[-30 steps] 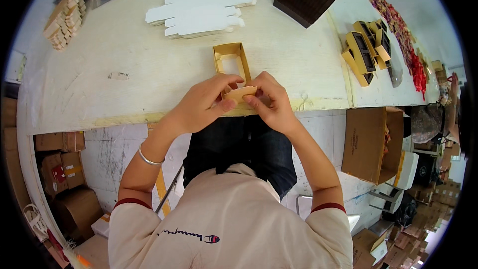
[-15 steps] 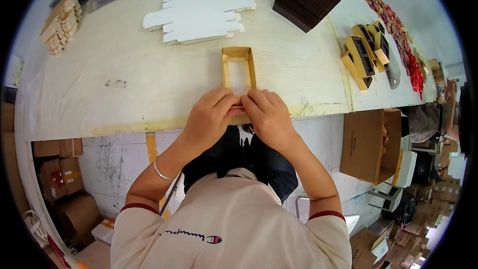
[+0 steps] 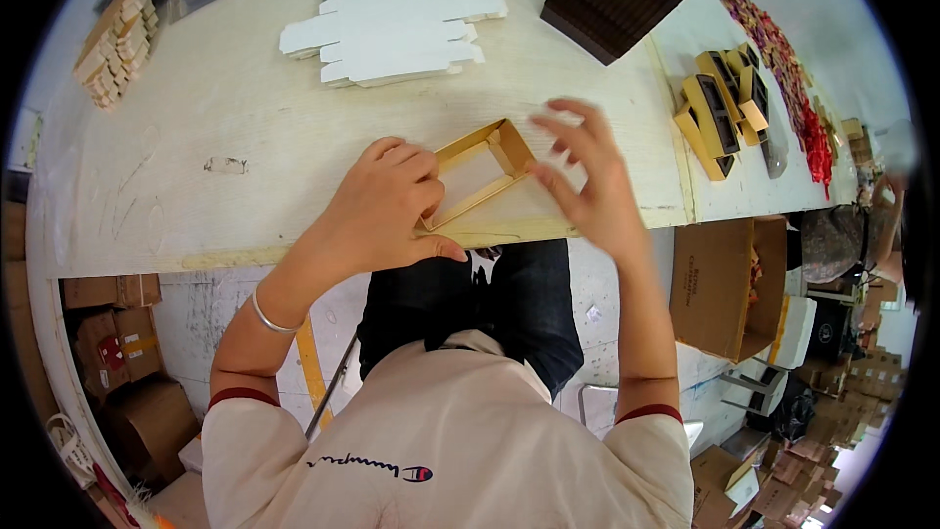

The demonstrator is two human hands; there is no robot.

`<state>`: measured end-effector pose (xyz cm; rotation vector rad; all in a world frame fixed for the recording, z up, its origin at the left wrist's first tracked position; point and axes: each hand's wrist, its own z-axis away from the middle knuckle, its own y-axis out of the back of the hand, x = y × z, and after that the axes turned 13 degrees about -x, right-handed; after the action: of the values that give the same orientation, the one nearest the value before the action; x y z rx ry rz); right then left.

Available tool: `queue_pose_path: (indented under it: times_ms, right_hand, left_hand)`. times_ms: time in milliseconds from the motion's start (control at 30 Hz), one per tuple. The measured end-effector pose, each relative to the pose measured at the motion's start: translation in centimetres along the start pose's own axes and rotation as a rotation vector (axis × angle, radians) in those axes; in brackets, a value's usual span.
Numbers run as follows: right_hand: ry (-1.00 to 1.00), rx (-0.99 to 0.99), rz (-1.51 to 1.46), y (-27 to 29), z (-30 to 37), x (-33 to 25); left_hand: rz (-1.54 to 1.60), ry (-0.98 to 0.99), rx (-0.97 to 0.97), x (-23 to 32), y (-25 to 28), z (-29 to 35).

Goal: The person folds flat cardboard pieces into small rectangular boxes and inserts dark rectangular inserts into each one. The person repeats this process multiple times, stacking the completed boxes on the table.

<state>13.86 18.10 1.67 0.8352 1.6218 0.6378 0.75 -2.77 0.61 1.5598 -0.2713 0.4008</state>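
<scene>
A shallow gold cardboard box (image 3: 511, 145), with a pale bottom inside, sits slantwise near the table's front edge. My left hand (image 3: 382, 201) grips its near left end, fingers curled over the wall and thumb stretched out toward the edge. At the box's right end hovers my right hand (image 3: 595, 181), fingers spread and slightly blurred, holding nothing; its thumb is close to the box's corner, and I cannot tell whether it touches. Beyond the box lies a stack of flat white cardboard blanks (image 3: 392, 24) with cut tabs.
A dark brown stack (image 3: 615, 0) stands at the back right. Several gold boxes with dark inserts (image 3: 710, 122) are piled at right, beside red ribbon-like strands (image 3: 815, 132). Pale stacked pieces (image 3: 119, 39) lie far left. An open carton (image 3: 720, 284) stands below the table's right end.
The box has turned from straight to slanted. My right hand has let go of its near end and moved right, fingers opening. My left hand has shifted left, onto the box's end.
</scene>
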Motion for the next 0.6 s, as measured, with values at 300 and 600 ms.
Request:
queue_pose_path:
  times_ms: [300,600]
  right_hand:
    - [-0.298,-0.41,0.151,-2.3,-4.5,1.5]
    - [-0.323,-0.471,-0.08,-1.8,-4.4,2.2]
  left_hand:
    - [-0.076,0.022,0.158,1.0,-2.4,-0.6]
    - [-0.031,0.111,0.209,1.5,-2.7,-0.3]
